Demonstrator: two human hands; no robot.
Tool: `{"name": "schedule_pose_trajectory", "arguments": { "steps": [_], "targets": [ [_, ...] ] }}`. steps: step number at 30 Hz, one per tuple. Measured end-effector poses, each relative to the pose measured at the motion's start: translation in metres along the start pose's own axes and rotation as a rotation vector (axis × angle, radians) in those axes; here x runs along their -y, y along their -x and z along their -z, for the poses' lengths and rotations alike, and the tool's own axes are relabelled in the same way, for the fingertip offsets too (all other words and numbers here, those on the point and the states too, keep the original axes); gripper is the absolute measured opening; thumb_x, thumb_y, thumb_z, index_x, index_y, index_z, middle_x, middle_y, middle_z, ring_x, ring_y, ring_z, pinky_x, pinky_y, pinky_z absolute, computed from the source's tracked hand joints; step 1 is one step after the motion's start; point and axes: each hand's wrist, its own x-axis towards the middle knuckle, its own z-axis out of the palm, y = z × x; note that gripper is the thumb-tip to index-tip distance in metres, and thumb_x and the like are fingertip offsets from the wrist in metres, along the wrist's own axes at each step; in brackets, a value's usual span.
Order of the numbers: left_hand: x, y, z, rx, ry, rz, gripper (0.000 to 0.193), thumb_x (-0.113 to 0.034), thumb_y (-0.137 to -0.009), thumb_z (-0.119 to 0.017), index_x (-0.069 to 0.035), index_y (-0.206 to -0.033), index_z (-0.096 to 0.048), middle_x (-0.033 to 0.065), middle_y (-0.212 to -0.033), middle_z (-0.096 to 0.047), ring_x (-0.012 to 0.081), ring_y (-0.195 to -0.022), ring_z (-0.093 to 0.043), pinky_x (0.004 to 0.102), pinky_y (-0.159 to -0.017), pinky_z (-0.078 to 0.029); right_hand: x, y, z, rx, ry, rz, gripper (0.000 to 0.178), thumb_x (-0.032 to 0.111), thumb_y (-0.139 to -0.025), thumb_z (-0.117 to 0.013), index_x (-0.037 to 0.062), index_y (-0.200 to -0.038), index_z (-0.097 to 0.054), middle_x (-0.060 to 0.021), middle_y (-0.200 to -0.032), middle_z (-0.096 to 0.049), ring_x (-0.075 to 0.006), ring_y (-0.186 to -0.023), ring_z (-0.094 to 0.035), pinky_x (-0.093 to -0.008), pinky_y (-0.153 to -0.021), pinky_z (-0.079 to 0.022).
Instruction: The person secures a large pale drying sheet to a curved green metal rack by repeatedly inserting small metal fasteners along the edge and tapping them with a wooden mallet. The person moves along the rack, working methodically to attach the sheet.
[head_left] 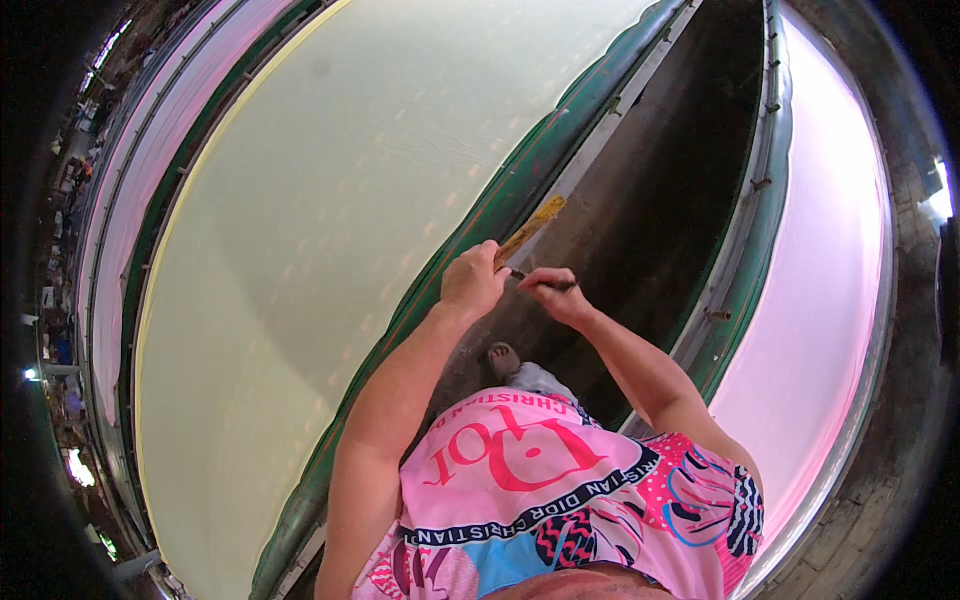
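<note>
My left hand (473, 283) is closed round a yellowish-brown wooden stick (532, 226), whose worn, yellow-stained end points up and to the right. Close beside it, my right hand (553, 294) pinches a thin dark tool (564, 286), possibly a small knife or pen. The tool's tip reaches toward the lower part of the stick by my left fingers; whether they touch I cannot tell. Both hands are over the gap beside a long table covered in pale yellow-green cloth (330, 190). My left forearm passes over that table's green edge (510, 190).
A second long table with pale pink cloth (815, 260) runs along the right, with small pegs on its metal rail (757, 184). Between the tables lies a dark aisle floor (670, 190), where my foot (503, 356) shows. Another pink-covered table (150, 130) stands far left.
</note>
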Motion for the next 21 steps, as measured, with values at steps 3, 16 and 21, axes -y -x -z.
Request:
{"name": "schedule_pose_trajectory", "arguments": {
  "steps": [3, 16, 21],
  "targets": [
    [0.015, 0.007, -0.007, -0.062, 0.019, 0.01, 0.036, -0.025, -0.096, -0.086, -0.002, -0.117, -0.068, 0.0238, -0.111, -0.076, 0.0467, -0.106, -0.074, 0.0563, -0.089, -0.059, 0.022, 0.001, 0.001, 0.233, 0.91, 0.295, 0.026, 0.014, -0.094, -0.077, 0.0154, -0.12, -0.076, -0.0096, -0.087, -0.063, -0.0253, -0.076, -0.069, -0.044, -0.065, -0.057],
    [-0.001, -0.013, -0.027, -0.142, -0.069, -0.016, 0.026, -0.026, -0.103, -0.073, -0.006, -0.117, -0.067, 0.0209, -0.109, -0.075, 0.0453, -0.102, -0.075, 0.0573, -0.084, -0.061, 0.028, 0.022, -0.015, -0.354, 0.578, 0.354, 0.055, -0.011, -0.084, -0.073, 0.0103, -0.135, -0.076, -0.0099, -0.098, -0.066, -0.0288, -0.081, -0.069, -0.0341, -0.075, -0.056],
    [0.015, 0.008, -0.026, -0.13, -0.065, -0.138, 0.015, -0.02, -0.104, -0.061, -0.007, -0.109, -0.065, 0.0214, -0.103, -0.074, 0.045, -0.093, -0.077, 0.059, -0.08, -0.062, 0.045, 0.0, -0.034, -0.374, 0.566, 0.359, 0.053, -0.005, -0.088, -0.083, 0.0054, -0.138, -0.072, -0.0131, -0.11, -0.068, -0.0319, -0.096, -0.069, -0.0396, -0.083, -0.058]
  ]
}}
